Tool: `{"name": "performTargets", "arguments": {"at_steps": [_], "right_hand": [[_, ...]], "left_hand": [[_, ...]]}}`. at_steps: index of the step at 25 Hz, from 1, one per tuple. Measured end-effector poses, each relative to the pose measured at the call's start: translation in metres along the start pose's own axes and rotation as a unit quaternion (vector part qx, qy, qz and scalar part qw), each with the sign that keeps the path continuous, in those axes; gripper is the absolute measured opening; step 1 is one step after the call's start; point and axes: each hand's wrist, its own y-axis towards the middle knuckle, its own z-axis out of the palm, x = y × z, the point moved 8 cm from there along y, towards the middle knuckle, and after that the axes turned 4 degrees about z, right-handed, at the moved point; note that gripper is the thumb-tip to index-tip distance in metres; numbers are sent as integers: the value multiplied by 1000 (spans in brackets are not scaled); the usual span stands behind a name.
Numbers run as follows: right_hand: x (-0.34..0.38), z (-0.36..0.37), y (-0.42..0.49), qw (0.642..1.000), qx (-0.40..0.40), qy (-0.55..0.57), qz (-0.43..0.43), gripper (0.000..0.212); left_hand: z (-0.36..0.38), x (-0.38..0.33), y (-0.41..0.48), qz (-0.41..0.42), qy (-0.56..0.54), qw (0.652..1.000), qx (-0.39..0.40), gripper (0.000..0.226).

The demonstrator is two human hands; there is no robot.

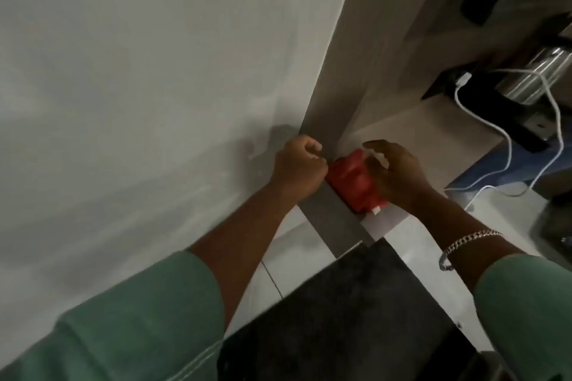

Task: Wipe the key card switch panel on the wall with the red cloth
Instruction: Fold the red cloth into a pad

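Grips the bunched red cloth (353, 182) with the right hand (397, 173), fingers curled over its top; pinches its left edge with the left hand (298, 165), closed into a fist. Holds the cloth between both hands, against the grey corner strip (328, 120) beside the white wall (154, 71). Wears a chain bracelet (467, 243) on the right wrist and green sleeves (139, 318). Below, a dark mat (356, 303) on the tiled floor (294, 244); rightward, a white cable (554, 108). Cannot make out the switch panel.

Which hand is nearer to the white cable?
Right. The right hand holds the red cloth, left of the white cable; the left hand is beyond the cloth, farther left.
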Motion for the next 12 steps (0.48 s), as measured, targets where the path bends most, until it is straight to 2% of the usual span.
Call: {"name": "performTargets", "arguments": {"at_steps": [3, 5, 8, 10, 12], "right_hand": [[-18, 29, 7, 995, 59, -38, 65, 53], [-27, 37, 5, 993, 62, -59, 84, 58], [-23, 32, -6, 997, 18, -29, 69, 53], [-13, 36, -21, 998, 33, 16, 57, 47], [-1, 45, -37, 997, 49, 49, 33, 43]], "left_hand": [[36, 35, -2, -70, -9, 996, 52, 38], [61, 52, -6, -121, -90, 986, 76, 43], [80, 64, -14, -221, -294, 927, 76, 52], [81, 70, -18, -237, -335, 911, 54, 54], [70, 75, -24, -227, -327, 917, 19, 47]]}}
